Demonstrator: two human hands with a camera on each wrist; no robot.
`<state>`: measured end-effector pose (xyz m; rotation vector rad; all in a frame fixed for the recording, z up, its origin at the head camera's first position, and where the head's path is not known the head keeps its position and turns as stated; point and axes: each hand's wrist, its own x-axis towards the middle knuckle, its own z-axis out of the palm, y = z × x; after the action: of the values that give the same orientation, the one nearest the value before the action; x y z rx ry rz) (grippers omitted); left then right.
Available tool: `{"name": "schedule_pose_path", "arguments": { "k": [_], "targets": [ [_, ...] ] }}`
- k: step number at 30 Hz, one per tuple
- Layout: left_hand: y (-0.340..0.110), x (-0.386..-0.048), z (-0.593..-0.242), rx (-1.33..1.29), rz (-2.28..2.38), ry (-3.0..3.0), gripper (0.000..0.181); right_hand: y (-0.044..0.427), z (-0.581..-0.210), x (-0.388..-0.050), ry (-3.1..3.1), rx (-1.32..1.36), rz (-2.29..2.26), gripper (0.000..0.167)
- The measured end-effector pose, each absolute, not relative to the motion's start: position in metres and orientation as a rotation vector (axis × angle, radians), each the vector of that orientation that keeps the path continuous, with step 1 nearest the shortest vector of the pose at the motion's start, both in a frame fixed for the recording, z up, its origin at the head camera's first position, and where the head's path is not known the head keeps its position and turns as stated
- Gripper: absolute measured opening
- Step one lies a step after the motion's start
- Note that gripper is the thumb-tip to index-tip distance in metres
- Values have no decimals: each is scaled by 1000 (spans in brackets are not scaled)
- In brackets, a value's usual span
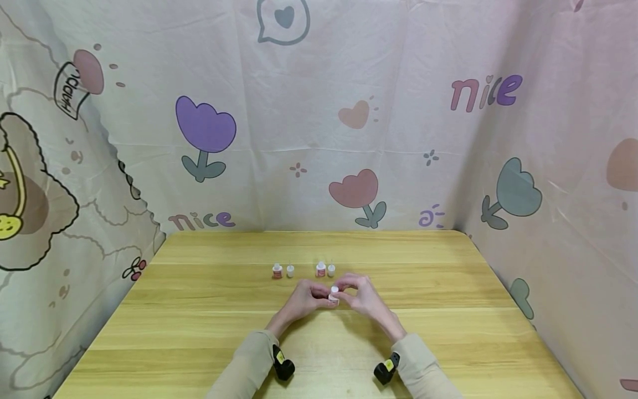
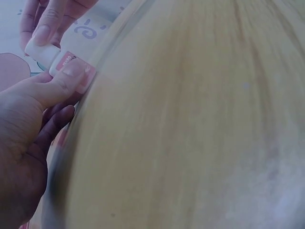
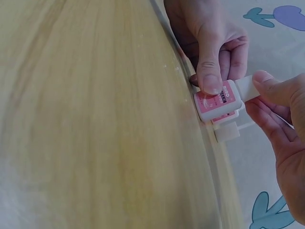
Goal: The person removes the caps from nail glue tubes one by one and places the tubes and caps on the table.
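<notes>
A small white glue bottle (image 3: 209, 106) with a pink label is pinched between the thumb and fingers of my left hand (image 1: 303, 300). My right hand (image 1: 363, 295) pinches the bottle's white cap (image 3: 246, 88), which sits at the neck. In the head view both hands meet over the middle of the table, the bottle upright between them. The left wrist view shows the left thumb across the pink label (image 2: 67, 59). Whether the cap is turning cannot be told.
Beyond the hands stand two similar bottles, one left (image 1: 277, 271) and one right (image 1: 321, 270). Beside each is a white cap, left (image 1: 291, 271) and right (image 1: 331, 271), with its thin stem upward. Printed cloth (image 1: 299, 194) hangs behind the wooden table (image 1: 209, 321).
</notes>
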<state>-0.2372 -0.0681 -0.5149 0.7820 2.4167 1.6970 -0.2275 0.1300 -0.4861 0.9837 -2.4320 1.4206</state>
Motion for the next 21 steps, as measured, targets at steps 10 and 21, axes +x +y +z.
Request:
{"name": "schedule_pose_path", "arguments": {
  "k": [10, 21],
  "targets": [
    [-67, -229, -503, 771, 1726, 2418, 18, 131, -497, -232, -2413, 871, 1485, 16],
    [-68, -244, -527, 779, 1701, 2436, 18, 126, -462, -212, -2417, 857, 1510, 12]
  ]
}}
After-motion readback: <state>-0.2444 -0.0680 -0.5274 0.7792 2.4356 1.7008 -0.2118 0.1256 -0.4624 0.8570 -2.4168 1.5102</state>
